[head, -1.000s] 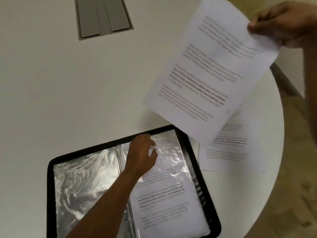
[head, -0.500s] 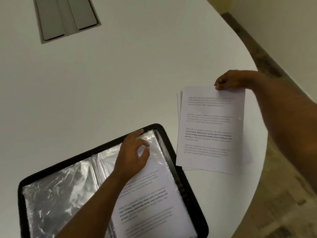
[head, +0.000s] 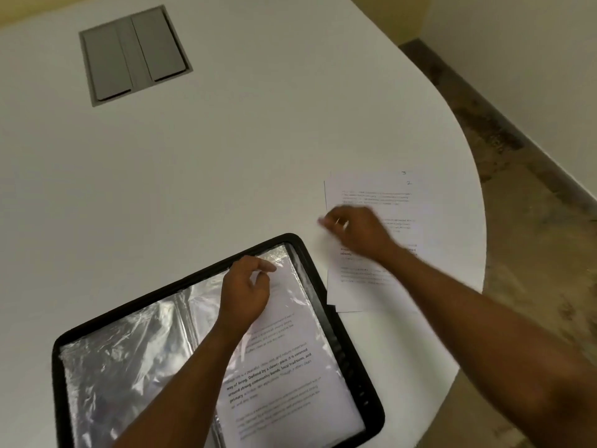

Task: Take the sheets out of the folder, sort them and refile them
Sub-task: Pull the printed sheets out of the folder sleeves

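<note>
A white tabletop (head: 226,163) with a curved right-hand edge carries everything. Set flush into its far left part is a grey rectangular hatch (head: 134,54) with two lidded panels side by side. Toward the near edge lies an open black display folder (head: 339,321), its clear plastic sleeves spread flat; the right-hand sleeve shows a printed sheet (head: 290,376) inside. Just beside the folder's far right corner, close to the tabletop's curved edge, rests a small stack of loose printed sheets (head: 387,195), their edges slightly offset, one near corner touching the folder's rim.
</note>
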Demonstrator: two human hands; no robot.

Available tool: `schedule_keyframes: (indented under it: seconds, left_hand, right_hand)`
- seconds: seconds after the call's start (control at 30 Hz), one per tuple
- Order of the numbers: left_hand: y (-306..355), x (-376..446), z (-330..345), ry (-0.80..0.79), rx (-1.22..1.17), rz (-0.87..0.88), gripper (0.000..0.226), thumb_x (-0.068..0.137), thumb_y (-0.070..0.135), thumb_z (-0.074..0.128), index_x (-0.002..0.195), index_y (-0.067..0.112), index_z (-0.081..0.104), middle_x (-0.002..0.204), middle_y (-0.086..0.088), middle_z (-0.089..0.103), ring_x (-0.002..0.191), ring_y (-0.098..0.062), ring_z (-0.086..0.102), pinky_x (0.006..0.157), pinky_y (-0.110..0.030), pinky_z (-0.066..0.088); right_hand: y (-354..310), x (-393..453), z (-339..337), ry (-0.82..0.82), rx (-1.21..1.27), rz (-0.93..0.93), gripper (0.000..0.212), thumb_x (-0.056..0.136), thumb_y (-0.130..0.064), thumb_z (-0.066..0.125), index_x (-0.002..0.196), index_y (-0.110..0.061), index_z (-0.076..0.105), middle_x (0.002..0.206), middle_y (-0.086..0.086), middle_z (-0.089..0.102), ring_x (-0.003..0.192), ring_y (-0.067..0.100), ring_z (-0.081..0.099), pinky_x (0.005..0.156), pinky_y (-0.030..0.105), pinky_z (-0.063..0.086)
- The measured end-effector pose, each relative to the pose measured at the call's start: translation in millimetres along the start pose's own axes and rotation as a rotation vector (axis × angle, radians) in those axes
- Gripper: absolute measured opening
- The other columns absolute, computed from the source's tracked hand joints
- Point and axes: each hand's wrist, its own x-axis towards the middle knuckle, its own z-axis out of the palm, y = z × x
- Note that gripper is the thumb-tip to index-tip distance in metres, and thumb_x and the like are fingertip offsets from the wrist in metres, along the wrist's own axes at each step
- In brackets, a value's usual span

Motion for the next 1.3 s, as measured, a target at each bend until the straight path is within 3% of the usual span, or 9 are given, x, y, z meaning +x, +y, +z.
schedule_keyframes:
  seconds: [0.17,0.37,0.57,0.7,0.87,0.97,1.03,1.1,1.3]
  left_hand:
    - [15,-11,-22,0.083,-0.169,-0.083,0.034,0.084,-0.009,0.052,0.076,0.022,0.065,0.099,0.006,0.065,0.1,-0.004,0.059,0.081,-0.017,0.042]
    - [29,-25,-70,0.186,-0.511,-0.223,0.031,0.084,-0.012,0.048,0.078,0.014,0.064,0.096,0.009,0.07,0.092,-0.004,0.063,0.086,-0.018,0.042]
    - [18,-45,-143,0.33,-0.793,-0.351,0.027,0.084,-0.004,0.045,0.068,0.015,0.056,0.115,0.001,0.066,0.108,-0.011,0.054,0.094,-0.026,0.037]
    - [-10,-72,-193,0.478,-0.912,-0.456,0.025,0.089,0.025,0.06,0.113,0.021,0.055,0.114,0.004,0.056,0.116,-0.018,0.048,0.102,-0.032,0.038]
    - [-60,-116,-234,0.42,-0.527,-0.711,0.092,0.075,0.047,0.076,0.147,0.029,0.021,0.124,-0.003,0.049,0.105,-0.025,0.058,0.086,-0.036,0.051]
    - [-93,-141,-235,0.387,-0.314,-0.837,0.073,0.076,0.033,0.078,0.135,0.01,0.042,0.115,-0.016,0.062,0.081,-0.026,0.065,0.064,-0.032,0.053]
    - [-110,-155,-230,0.383,-0.25,-0.858,0.031,0.075,0.022,0.077,0.094,0.004,0.061,0.095,-0.02,0.066,0.071,-0.028,0.062,0.061,-0.034,0.053]
    - [-129,-164,-223,0.398,-0.191,-0.882,0.03,0.065,0.03,0.074,0.07,0.004,0.059,0.074,-0.017,0.063,0.066,-0.028,0.061,0.061,-0.039,0.052]
    - [-124,-165,-204,0.814,0.196,-0.878,0.051,0.094,0.041,0.05,0.131,0.006,0.048,0.128,-0.021,0.055,0.114,-0.042,0.054,0.094,-0.048,0.043]
  right_hand:
    - [-53,-95,63,-0.493,-0.003,0.013,0.046,0.081,-0.073,0.053,0.085,-0.029,0.066,0.082,-0.01,0.068,0.076,0.002,0.063,0.076,0.03,0.055]
    - [-94,-139,87,-0.597,0.311,0.061,0.021,0.092,-0.031,0.066,0.084,-0.011,0.065,0.093,-0.004,0.07,0.079,0.017,0.072,0.071,0.033,0.06]
    - [-184,-149,113,-0.735,0.506,0.006,0.025,0.096,-0.027,0.059,0.078,-0.01,0.065,0.117,0.001,0.068,0.09,0.021,0.071,0.064,0.032,0.06]
    - [-233,-152,153,-0.723,0.441,-0.045,0.03,0.098,-0.029,0.054,0.09,-0.003,0.067,0.092,0.007,0.069,0.086,0.011,0.068,0.075,0.034,0.061]
    - [-265,-151,210,-0.777,0.319,-0.085,0.036,0.1,-0.032,0.049,0.091,-0.004,0.07,0.113,0.009,0.067,0.104,0.022,0.061,0.091,0.031,0.046]
    - [-269,-157,238,-0.849,0.298,-0.051,0.034,0.1,-0.031,0.049,0.102,-0.005,0.07,0.119,0.006,0.064,0.103,0.018,0.058,0.087,0.027,0.044]
    - [-266,-162,253,-0.915,0.315,-0.019,0.03,0.096,-0.031,0.055,0.112,-0.01,0.069,0.121,0.003,0.064,0.105,0.017,0.059,0.087,0.026,0.046]
    - [-259,-169,261,-1.005,0.352,0.034,0.031,0.093,-0.031,0.06,0.116,-0.011,0.068,0.117,0.003,0.065,0.101,0.015,0.061,0.082,0.023,0.047]
    - [-205,-176,265,-0.826,0.178,-0.101,0.026,0.087,-0.034,0.063,0.08,-0.01,0.071,0.112,0.005,0.072,0.105,0.015,0.066,0.087,0.036,0.052]
